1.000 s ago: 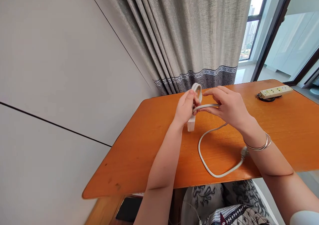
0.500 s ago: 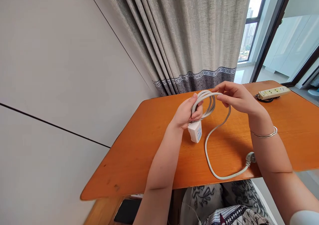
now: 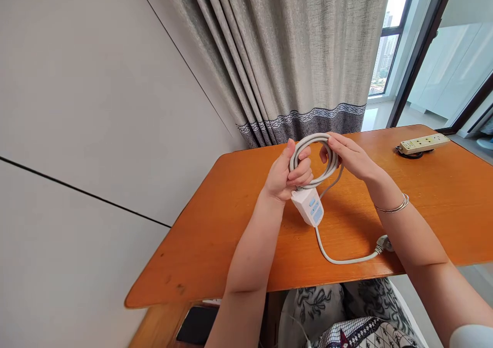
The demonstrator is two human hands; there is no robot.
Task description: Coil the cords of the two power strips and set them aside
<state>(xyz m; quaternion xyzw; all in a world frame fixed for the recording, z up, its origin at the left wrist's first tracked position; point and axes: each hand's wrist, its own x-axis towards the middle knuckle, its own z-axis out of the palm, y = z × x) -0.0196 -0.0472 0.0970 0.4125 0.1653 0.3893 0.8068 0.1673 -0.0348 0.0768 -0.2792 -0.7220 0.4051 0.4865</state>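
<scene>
My left hand (image 3: 287, 173) is closed around the left side of a coiled white power cord (image 3: 315, 138), thumb pointing up. On the coil's right side, my right hand (image 3: 348, 155) pinches the loops between thumb and fingers. Below my left hand hangs a white power strip block (image 3: 308, 208) with pale blue socket faces, tilted above the table. A loose length of cord runs behind and below the block. It leads to a white plug (image 3: 383, 244) lying near the table's front edge, partly hidden by my right forearm.
The orange wooden table (image 3: 215, 225) has rounded corners. A second, cream power strip (image 3: 423, 143) with a black cord lies at its far right. A grey curtain (image 3: 308, 55) hangs behind, and a white wall panel (image 3: 96, 107) stands left. Below the table edge is a dark flat object (image 3: 197, 325).
My right hand has moved left and brought the cord onto the coil, which is rounder now. The block has turned to show its sockets, and the loose cord is shorter.
</scene>
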